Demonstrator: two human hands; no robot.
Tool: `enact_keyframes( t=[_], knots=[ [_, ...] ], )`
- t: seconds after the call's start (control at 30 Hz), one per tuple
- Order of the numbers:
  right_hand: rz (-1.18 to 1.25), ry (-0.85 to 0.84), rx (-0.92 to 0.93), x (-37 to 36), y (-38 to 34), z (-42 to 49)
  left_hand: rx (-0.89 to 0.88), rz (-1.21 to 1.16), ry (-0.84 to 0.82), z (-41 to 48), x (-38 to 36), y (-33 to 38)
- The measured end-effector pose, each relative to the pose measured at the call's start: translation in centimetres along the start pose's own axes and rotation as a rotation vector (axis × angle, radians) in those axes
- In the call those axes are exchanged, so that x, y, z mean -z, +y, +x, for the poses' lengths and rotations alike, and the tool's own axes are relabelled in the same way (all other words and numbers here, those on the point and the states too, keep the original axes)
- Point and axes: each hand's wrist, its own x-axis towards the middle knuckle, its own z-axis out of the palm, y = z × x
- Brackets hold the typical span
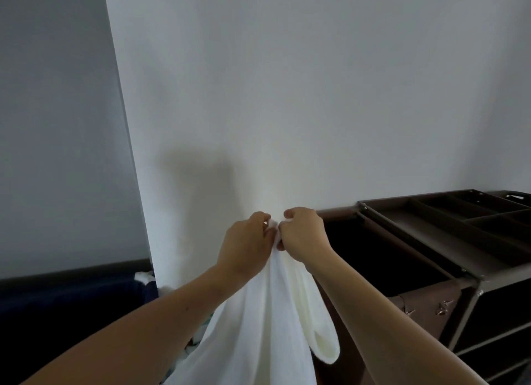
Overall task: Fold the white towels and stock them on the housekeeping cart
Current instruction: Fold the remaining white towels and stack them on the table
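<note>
A person's left hand [247,241] and right hand [304,235] meet knuckle to knuckle just left of a brown metal-framed housekeeping cart [471,295]. Each hand has its fingers curled tight on the top edge of a white terry towel [258,327]. The towel hangs straight down between the forearms, off the cart and doubled lengthwise, with a rounded loop of cloth sagging on the side nearest the cart. Bringing the two corners together at chest height appears to be the halving fold, with gravity pulling the layers flat and even.

The cart's divided brown top tray [416,226] shows bare compartments. Its open dark fabric bag [373,255] gapes directly beside the right forearm, and shelves show at the cart's lower edge. Behind the cart and the hands rises a plain white wall [287,97]. Well to the cart's left sits a dark blue piece of furniture [71,292], with a scrap of white cloth [143,276] at its end nearest the cart; whether it is another towel is unclear.

The fold looks early. The loose loop needs squaring, and the hanging length could brush the bag's rim on its way to the cart.
</note>
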Motion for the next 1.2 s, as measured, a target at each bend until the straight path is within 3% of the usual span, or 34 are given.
enact_keyframes(
  t=[0.2,0.5,0.7,0.8,0.9,0.97,1.07,1.2],
  knots=[
    [-0.131,-0.123,0.031,-0.1,-0.2,-1.0,-0.074,0.153,-0.12,-0.5,-0.4,0.2],
    [-0.018,-0.343,-0.056,0.3,-0.3,-1.9,-0.139,0.133,-0.195,-2.3,0.5,0.0],
    [-0.185,-0.428,0.102,0.5,-0.5,-2.0,-0.211,0.247,-0.214,-2.0,1.2,-0.7],
    [-0.296,-0.376,0.236,0.7,-0.2,-1.5,-0.172,0.171,-0.169,-1.8,1.6,-0.7],
    [-0.101,-0.291,0.286,1.5,0.9,-0.8,0.014,-0.064,-0.028,-0.4,3.4,-1.1],
    [-0.009,-0.144,0.342,1.9,2.6,-0.4,0.123,-0.184,0.037,1.2,4.8,-1.4],
    [-0.086,0.073,0.406,1.5,6.1,-0.5,0.203,-0.351,0.15,4.2,6.4,-1.3],
    [-0.272,-0.08,0.513,-0.9,10.1,-1.9,0.18,-0.428,0.204,7.5,8.1,-0.5]
  ],
)
